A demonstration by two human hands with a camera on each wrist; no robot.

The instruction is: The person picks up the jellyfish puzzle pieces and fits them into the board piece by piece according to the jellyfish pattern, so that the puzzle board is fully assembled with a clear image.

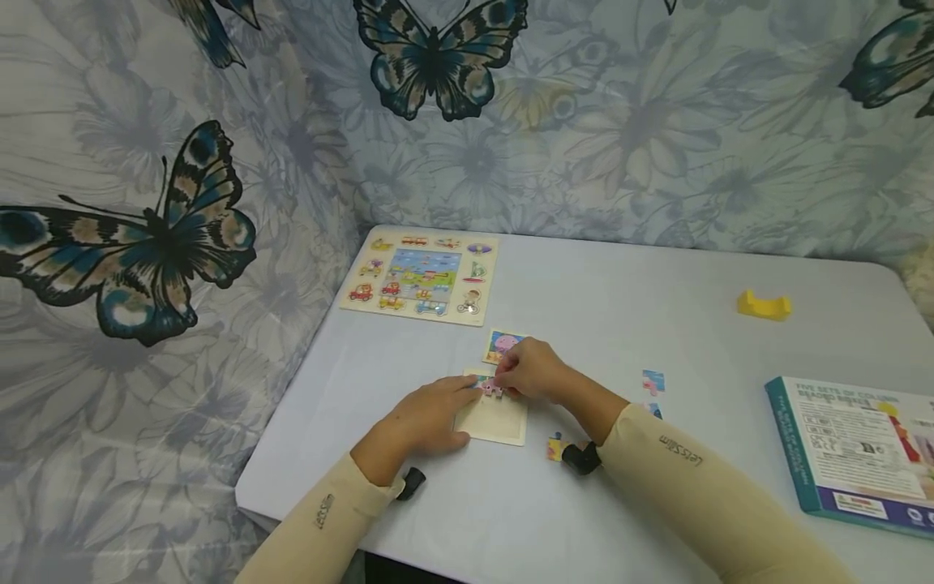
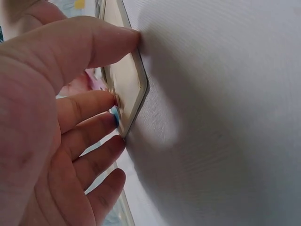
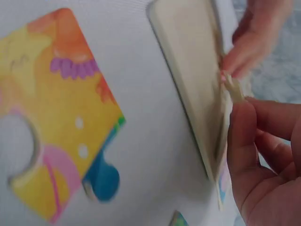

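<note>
A small wooden puzzle tray (image 1: 494, 423) lies on the white table, with pink and blue jigsaw pieces (image 1: 485, 384) at its far end. My left hand (image 1: 432, 415) rests along its left side. In the left wrist view the thumb touches the tray edge, and the relaxed fingers reach its rim and a piece. My right hand (image 1: 531, 371) pinches a jigsaw piece (image 3: 235, 89) between thumb and fingertips, over the far right of the tray. The piece's picture side is hidden in the right wrist view. Just beyond the tray is a small picture card (image 1: 502, 344), partly covered by the right hand.
Loose jigsaw pieces (image 1: 653, 381) lie to the right, and a yellow one (image 3: 61, 108) is near the right wrist. A vehicle picture board (image 1: 418, 319) lies at the back left. Farther right are a yellow plastic part (image 1: 763, 307) and a flat box (image 1: 861, 454).
</note>
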